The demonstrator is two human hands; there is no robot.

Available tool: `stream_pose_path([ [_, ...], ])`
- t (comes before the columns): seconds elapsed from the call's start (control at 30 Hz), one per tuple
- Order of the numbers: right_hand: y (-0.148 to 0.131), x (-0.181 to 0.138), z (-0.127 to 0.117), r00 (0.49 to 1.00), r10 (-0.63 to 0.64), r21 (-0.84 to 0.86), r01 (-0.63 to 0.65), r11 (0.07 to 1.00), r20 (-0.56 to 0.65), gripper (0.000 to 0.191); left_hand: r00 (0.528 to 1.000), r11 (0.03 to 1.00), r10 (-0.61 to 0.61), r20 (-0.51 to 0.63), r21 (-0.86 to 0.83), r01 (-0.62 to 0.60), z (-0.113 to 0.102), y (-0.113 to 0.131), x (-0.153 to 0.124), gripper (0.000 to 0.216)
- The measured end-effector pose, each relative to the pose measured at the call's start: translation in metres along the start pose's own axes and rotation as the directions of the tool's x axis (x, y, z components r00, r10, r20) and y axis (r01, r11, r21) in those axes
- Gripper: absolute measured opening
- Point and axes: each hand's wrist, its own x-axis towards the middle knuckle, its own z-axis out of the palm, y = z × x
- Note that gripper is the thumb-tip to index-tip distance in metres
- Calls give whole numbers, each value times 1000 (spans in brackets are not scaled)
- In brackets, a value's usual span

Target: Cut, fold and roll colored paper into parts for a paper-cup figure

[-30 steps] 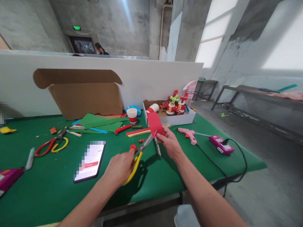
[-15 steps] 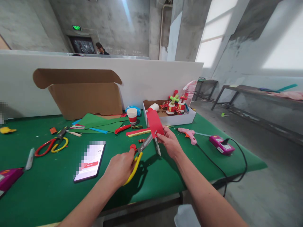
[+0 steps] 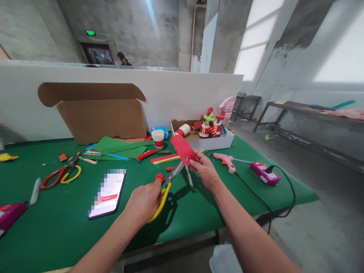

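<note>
Over the worktop (image 3: 203,214), inward of its near edge, left hand (image 3: 143,203) gripping scissors (image 3: 174,174), right hand (image 3: 207,171) pinching red strip (image 3: 183,149), free end swung leftward since previous frame.

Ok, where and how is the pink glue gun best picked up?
I'd grip the pink glue gun by its handle, coming from the near right side. The handle slants toward the table's near edge, while the nozzle points left, away from that approach. Keep clear of the black cord leaving the handle's end. The right hand is nearer, but holds the red paper.
</note>
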Motion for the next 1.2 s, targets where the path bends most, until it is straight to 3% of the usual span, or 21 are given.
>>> stream_pose_path([
  [0.43, 1, -1, -1, 998, 29, -52, -26, 998, 51, 32, 1000, 1000, -6, -23, -4, 6, 5, -2, 2, 30],
  [1.2, -2, 1, -7, 999, 34, -28, -33, 999, 29, 34, 1000, 1000, -6, 3, 20, 6, 0, -2, 0, 28],
])
